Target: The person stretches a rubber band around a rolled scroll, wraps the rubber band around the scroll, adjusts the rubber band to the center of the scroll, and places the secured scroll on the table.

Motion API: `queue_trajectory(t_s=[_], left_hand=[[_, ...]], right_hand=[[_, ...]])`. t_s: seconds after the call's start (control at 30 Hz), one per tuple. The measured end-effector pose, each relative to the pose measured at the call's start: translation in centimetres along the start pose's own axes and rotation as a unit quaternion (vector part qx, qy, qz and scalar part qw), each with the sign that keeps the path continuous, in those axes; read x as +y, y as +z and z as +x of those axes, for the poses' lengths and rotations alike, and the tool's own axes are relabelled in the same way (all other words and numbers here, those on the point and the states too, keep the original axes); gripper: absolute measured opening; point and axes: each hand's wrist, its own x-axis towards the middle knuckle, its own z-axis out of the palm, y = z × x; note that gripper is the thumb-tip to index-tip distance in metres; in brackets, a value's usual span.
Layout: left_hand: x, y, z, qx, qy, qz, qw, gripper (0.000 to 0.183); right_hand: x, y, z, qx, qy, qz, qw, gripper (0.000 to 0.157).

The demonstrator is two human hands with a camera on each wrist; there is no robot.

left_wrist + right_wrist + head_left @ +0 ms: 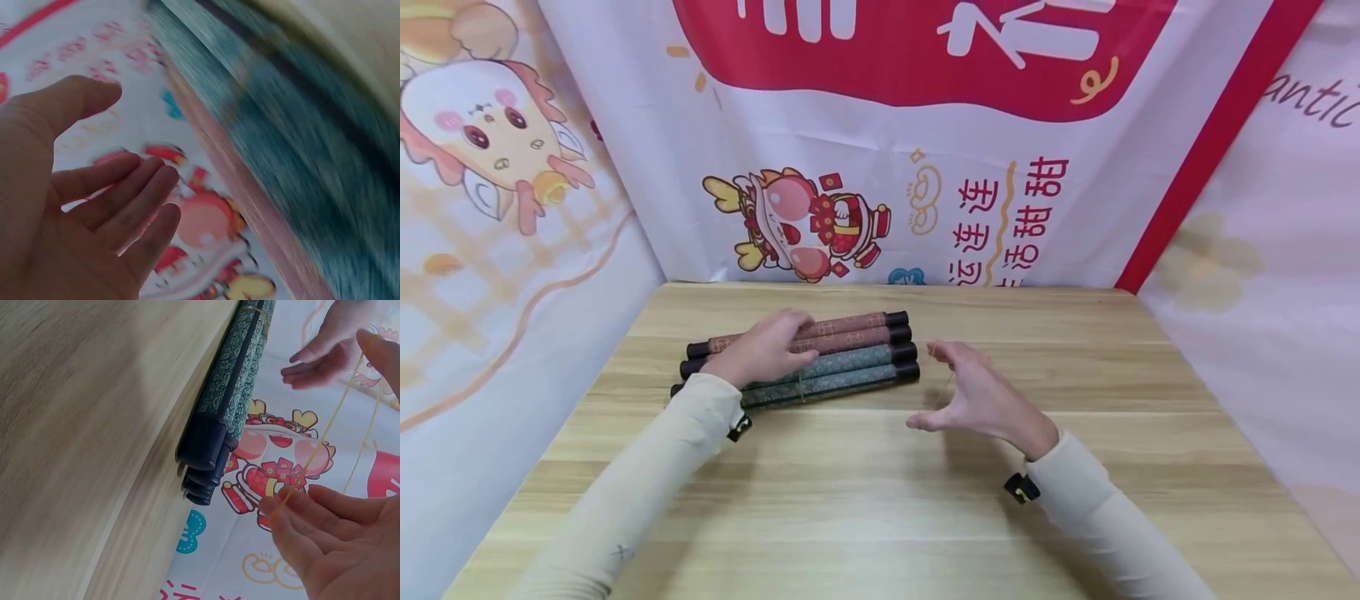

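Note:
Two red-brown patterned scrolls (855, 337) and two teal patterned scrolls (857, 360), all with black end knobs, lie side by side at the table's left back. A thin band (801, 387) circles the teal pair. My left hand (767, 346) hovers over the scrolls, fingers loosely extended and holding nothing; it hides part of them in the head view. To the right of the knobs, my right hand (981, 392) has thumb and fingers spread apart. A yellow rubber band (325, 432) is stretched between them, looped over the fingertips.
The wooden table (880, 500) meets a white printed cloth (865, 133) with red shapes and cartoon figures at the back. Patterned cloths (1247, 275) hang on both sides. Each sleeved wrist wears a small black device (1021, 488).

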Motion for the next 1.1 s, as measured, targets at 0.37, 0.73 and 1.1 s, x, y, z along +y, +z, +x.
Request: queue_trajectory(t_s=[0.37,0.73,1.1], left_hand=[[-5.0,0.0,3.5,-0.057,-0.009,0.11,0.9922,0.055],[-6.7,-0.5,5.5,-0.106,-0.01,0.097,0.9896,0.051],[-6.6,0.3,6.8,-0.113,-0.025,0.108,0.9874,0.035]], right_hand=[[0.1,-0.3,-0.6,-0.017,0.019,-0.019,0.999,0.124],[0.3,-0.7,-0.8,-0.023,0.021,-0.026,0.999,0.123],[0.6,-0.7,-0.7,-0.036,0.028,-0.017,0.999,0.122]])
